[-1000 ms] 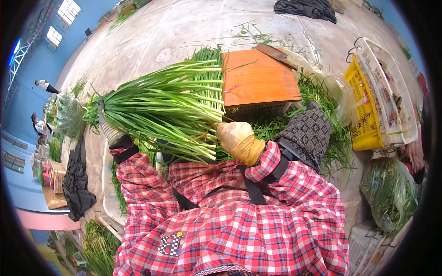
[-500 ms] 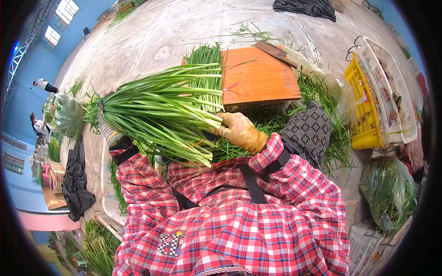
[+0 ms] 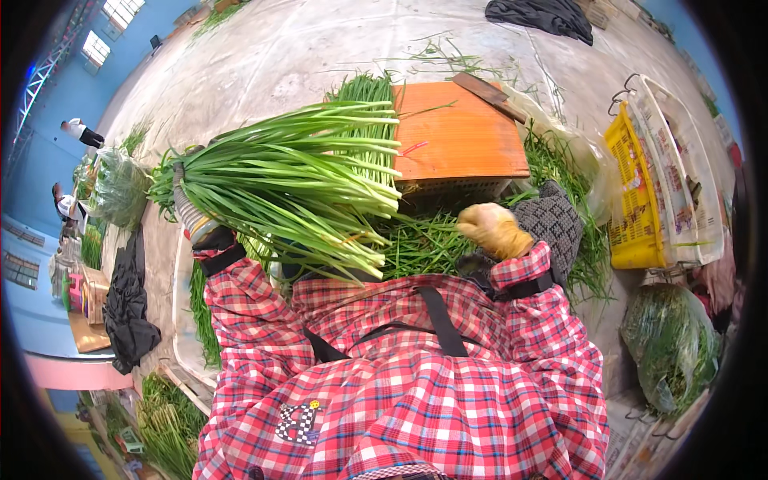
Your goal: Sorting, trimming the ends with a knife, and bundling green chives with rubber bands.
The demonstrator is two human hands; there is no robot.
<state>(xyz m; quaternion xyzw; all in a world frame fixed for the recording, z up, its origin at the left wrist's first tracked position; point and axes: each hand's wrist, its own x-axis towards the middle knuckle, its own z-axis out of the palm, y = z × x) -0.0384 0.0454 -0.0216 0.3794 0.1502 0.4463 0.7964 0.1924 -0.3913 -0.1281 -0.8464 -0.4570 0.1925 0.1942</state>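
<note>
My left hand (image 3: 190,210), in a striped glove, is closed round the leafy end of a big bunch of garlic chives (image 3: 288,180). The bunch lies sideways, its pale cut ends fanned out to the right. In a yellowish glove, my right hand (image 3: 494,230) is curled closed, apart from the bunch and in front of my dark patterned trouser knee (image 3: 552,220). Whatever its fingers may hold is hidden. Beyond the held bunch, more chives (image 3: 360,92) lie lined up against the left side of an orange wooden board (image 3: 460,136).
A broad-bladed knife (image 3: 488,96) rests on the board's far right edge. Loose leaves (image 3: 424,244) cover the space below it. At right stand yellow and white crates (image 3: 636,188) and a plastic bag of greens (image 3: 672,348). Black cloth (image 3: 132,312) lies left; two people are farther off.
My right hand has left the stem ends and moved right, toward my knee. The bunch stays in my left hand, its stem ends slightly farther right in the picture.
</note>
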